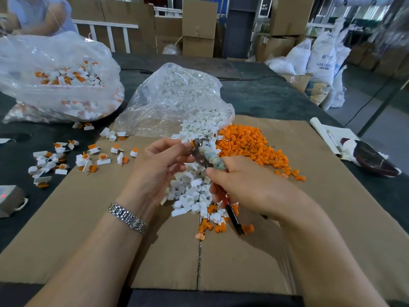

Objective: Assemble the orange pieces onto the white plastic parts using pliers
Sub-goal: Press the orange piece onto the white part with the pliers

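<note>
- Centrally, the left hand [159, 160] pinched an orange-and-white part [190, 143] at the pliers' tip.
- Right hand [241, 187] gripped the pliers [207, 155] above the white parts pile [190, 193].
- Orange pieces [247, 142] lay heaped on the cardboard [88, 207].

Setting: factory or warehouse assembly area. Evidence: stacked cardboard boxes [198, 25] along the back wall; white bulk sacks [321, 56] printed "ABS" piled on the floor at right; long dark bench [261, 94] covered by flattened cardboard sheet [309, 196]; clear plastic bags [177, 96] holding small moulded parts in bulk; second worker [39, 14] at far left.
</note>
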